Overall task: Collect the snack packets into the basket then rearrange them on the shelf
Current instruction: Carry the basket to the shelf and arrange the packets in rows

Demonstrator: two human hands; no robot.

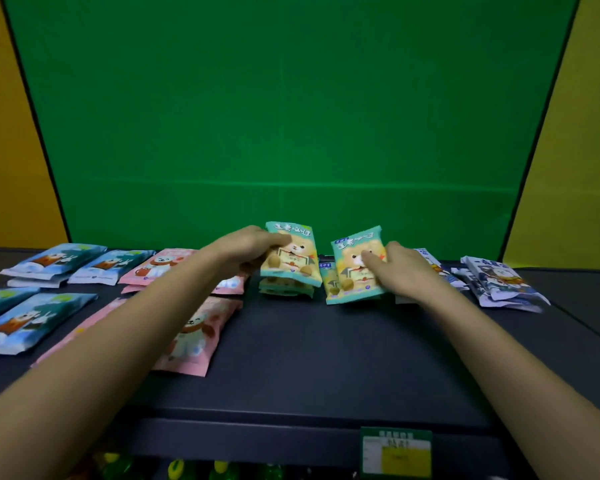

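My left hand [246, 249] grips a teal-and-yellow bear snack packet [291, 254], lifted and tilted above a small stack of the same packets [284, 289] on the dark shelf [326, 358]. My right hand [400, 268] holds another teal-and-yellow bear packet [355, 268] by its right side, thumb on its front, over one more such packet [328, 280]. Blue packets [32, 320] lie at the left. Pink packets [194, 337] lie partly under my left forearm. White-and-navy packets [499, 282] lie at the right. No basket is in view.
A green back panel [291, 116] rises behind the shelf, with yellow walls on either side. A green-and-yellow price tag [397, 452] hangs on the shelf's front edge. Green bottles [177, 469] show on the level below.
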